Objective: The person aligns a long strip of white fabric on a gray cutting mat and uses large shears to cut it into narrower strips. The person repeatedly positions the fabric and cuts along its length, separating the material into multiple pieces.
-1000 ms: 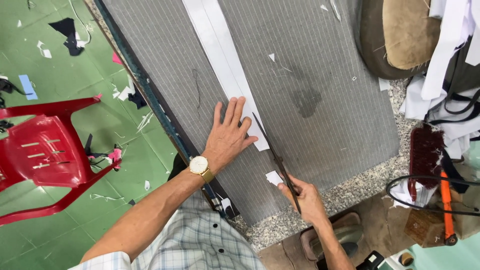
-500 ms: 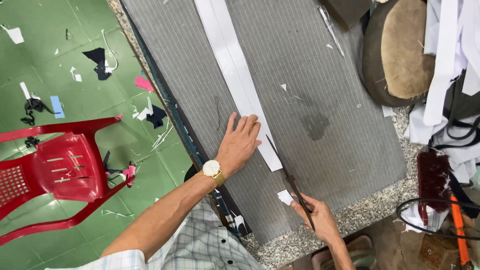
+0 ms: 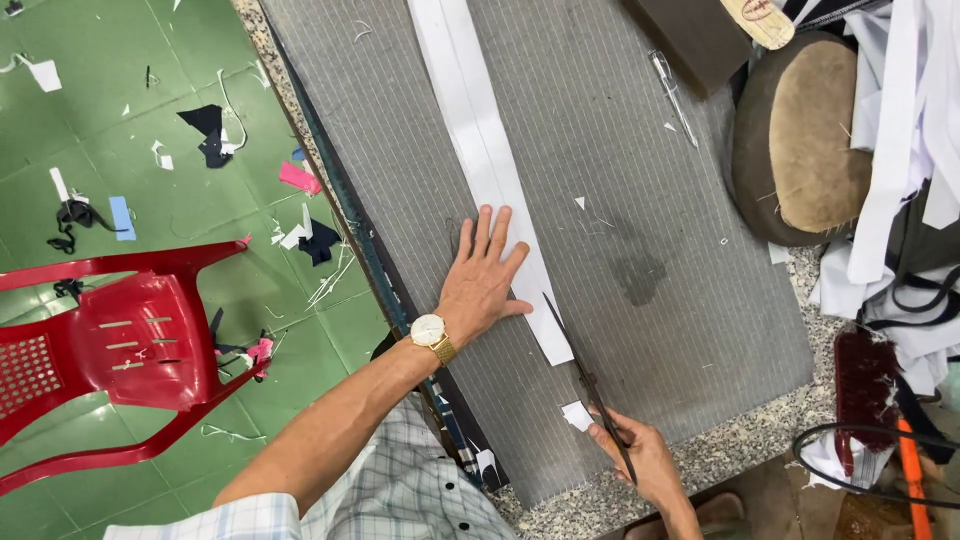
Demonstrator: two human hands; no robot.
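Grey pinstriped fabric lies spread over a speckled stone table. A long white strip runs along it toward me. My left hand, with a gold wristwatch, presses flat on the fabric, its fingers resting on the strip's lower part. My right hand grips long dark scissors near the table's front edge; the blades point up toward the strip's cut end, close to my left thumb. A small white offcut lies beside the scissors.
A red plastic chair stands on the green floor at left among fabric scraps. A round brown cushion and white cloths sit at right. A pen-like tool lies on the fabric. A dark red brush and black cable are at lower right.
The view has shifted, so everything sits a little lower and further right in the frame. My left hand stays flat on the strip; my right hand keeps the scissors at the strip's end.
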